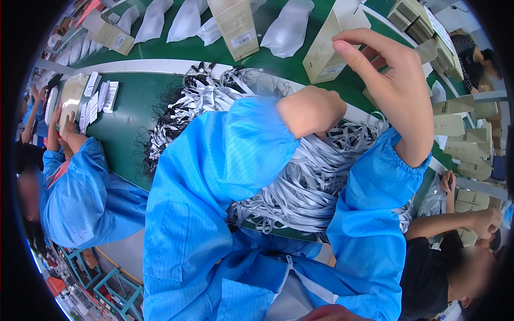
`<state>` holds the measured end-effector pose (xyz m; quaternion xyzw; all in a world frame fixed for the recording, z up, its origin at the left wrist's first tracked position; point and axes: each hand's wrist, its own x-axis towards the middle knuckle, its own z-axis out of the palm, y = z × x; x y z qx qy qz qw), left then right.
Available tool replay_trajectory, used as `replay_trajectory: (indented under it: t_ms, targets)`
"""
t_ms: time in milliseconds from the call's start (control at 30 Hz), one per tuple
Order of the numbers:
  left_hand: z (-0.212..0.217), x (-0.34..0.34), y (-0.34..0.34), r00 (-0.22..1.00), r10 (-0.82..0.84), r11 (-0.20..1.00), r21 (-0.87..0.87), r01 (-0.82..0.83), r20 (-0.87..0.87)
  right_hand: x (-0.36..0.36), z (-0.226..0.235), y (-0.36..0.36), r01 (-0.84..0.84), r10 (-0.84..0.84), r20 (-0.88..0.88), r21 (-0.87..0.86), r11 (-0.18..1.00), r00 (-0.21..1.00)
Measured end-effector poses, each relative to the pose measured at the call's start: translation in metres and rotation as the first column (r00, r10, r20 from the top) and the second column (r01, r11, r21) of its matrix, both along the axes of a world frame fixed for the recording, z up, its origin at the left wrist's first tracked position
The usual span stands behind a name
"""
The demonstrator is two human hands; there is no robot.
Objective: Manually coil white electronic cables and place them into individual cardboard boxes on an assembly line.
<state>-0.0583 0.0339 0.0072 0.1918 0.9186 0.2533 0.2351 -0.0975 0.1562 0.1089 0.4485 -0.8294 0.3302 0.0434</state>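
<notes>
Below the left hand (311,112), whose fingers curl inward, spreads a thick heap of pale straps (305,184); whether that hand clenches any of them cannot be told. To its right, the right hand (399,80) is raised, its thumb and forefinger tips close together by a beige box (324,56); whether they pinch anything is unclear. Beyond the left hand lies a white pouch (289,27), and off to its left tangle black cords (171,102).
</notes>
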Motion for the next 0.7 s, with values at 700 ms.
replay_trajectory:
  t_ms: [700]
  targets:
    - [0.126, 0.048, -0.073, 0.646, 0.435, 0.581, 0.743, 0.331, -0.627, 0.002, -0.016, 0.000, -0.249, 0.496, 0.577, -0.455, 0.855, 0.649]
